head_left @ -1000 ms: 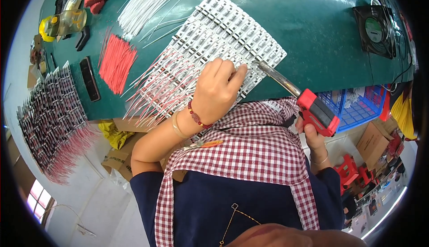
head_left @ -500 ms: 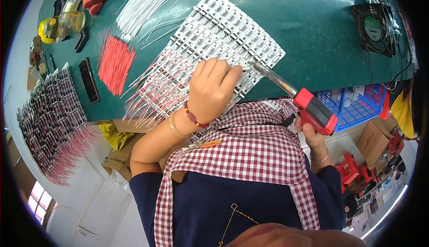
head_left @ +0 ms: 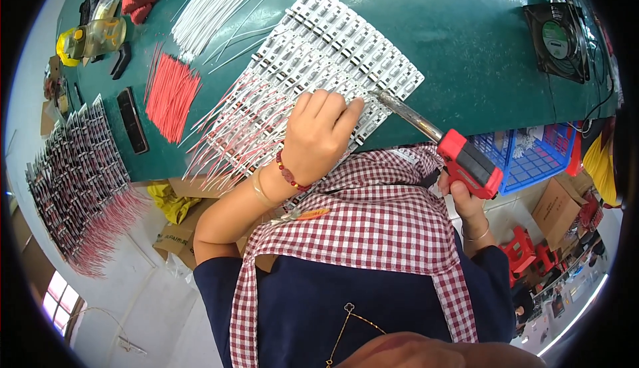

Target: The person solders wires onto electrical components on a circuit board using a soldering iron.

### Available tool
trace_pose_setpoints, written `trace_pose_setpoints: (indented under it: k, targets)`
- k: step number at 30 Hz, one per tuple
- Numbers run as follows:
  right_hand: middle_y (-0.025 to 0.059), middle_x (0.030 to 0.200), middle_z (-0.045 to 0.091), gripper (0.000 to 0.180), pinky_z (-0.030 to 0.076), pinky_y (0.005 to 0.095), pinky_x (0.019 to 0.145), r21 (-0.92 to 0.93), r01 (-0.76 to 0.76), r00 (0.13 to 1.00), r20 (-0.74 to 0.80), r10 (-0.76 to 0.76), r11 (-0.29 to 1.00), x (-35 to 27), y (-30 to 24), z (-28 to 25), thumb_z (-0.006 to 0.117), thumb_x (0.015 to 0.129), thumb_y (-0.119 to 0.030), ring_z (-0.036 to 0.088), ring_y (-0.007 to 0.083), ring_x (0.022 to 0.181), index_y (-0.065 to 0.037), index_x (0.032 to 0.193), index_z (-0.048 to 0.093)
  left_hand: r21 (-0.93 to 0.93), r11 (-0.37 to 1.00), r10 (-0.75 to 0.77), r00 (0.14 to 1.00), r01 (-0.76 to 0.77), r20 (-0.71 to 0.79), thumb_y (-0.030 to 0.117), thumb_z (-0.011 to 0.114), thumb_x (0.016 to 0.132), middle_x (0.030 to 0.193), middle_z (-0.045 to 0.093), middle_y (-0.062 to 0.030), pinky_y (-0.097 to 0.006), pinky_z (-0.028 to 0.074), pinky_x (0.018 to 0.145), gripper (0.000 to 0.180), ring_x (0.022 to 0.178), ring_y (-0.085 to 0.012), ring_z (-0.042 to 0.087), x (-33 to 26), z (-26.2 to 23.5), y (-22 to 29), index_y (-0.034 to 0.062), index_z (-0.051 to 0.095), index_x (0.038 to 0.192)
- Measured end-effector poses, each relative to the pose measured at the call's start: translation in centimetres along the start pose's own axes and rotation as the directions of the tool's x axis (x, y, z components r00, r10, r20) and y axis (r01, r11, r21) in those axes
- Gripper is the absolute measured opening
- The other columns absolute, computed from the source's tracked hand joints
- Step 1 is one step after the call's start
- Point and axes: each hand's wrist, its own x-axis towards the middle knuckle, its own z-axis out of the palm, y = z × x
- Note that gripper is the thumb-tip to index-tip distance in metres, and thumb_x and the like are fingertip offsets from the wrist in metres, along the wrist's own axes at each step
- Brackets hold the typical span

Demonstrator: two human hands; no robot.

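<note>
While the right hand (head_left: 468,207) clasps a soldering gun (head_left: 470,164) over white boards (head_left: 333,47) at the near edge of the table (head_left: 472,68), the left hand (head_left: 317,130) hides its grip; soldering seems the step, next needing steadiness.

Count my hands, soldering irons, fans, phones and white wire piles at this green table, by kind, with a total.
Hands, left hand and right hand: 2
Soldering iron: 1
Fan: 1
Phone: 1
White wire pile: 1
Total: 6
</note>
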Motion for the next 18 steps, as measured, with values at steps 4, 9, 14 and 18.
trace_pose_setpoints:
  k: [4,9,14,18]
  targets:
    - [0.0084,0.077,0.063,0.033,0.047,0.0287,0.059,-0.032,0.020,1.000,-0.020,-0.020,0.999,0.0,0.6,0.0,0.066,0.083,-0.027,0.060,0.0169,0.064,0.003,0.099,0.065,-0.001,1.000,-0.023,1.000,0.023,0.008,-0.003,0.066,0.070,0.069,0.043,-0.0041,-0.033,0.038,0.059,0.026,0.064,-0.0197,0.046,0.0,0.0,0.2,0.0030,0.067,0.095]
    - [0.0097,0.073,0.062,0.026,0.045,0.0305,0.054,-0.225,0.103,0.994,-0.012,-0.109,0.969,0.3,0.9,0.1,0.066,0.081,-0.025,0.060,0.0219,0.059,0.000,0.088,0.065,-0.010,0.999,-0.033,0.999,0.033,0.005,-0.004,0.066,0.070,0.069,0.043,-0.0045,-0.033,0.038,0.058,0.025,0.063,-0.0204,0.046,0.1,0.0,0.0,0.0030,0.067,0.094]
    - [0.0082,0.070,0.061,0.029,0.044,0.0313,0.054,-0.308,0.129,0.985,-0.073,-0.159,0.943,-0.2,1.1,0.3,0.065,0.082,-0.029,0.059,0.0221,0.057,-0.001,0.084,0.065,-0.005,0.999,-0.037,0.999,0.037,0.003,-0.004,0.066,0.070,0.069,0.043,-0.0048,-0.034,0.038,0.058,0.025,0.064,-0.0209,0.046,0.0,0.1,0.1,0.0031,0.066,0.094]
    - [0.0068,0.069,0.062,0.033,0.045,0.0296,0.055,-0.171,0.100,0.994,-0.016,-0.104,0.980,-0.1,0.0,0.0,0.064,0.084,-0.034,0.059,0.0195,0.059,-0.001,0.086,0.065,-0.011,0.999,-0.046,0.999,0.046,0.004,-0.003,0.066,0.070,0.070,0.043,-0.0049,-0.034,0.038,0.058,0.025,0.064,-0.0211,0.046,0.0,0.1,0.2,0.0035,0.066,0.094]
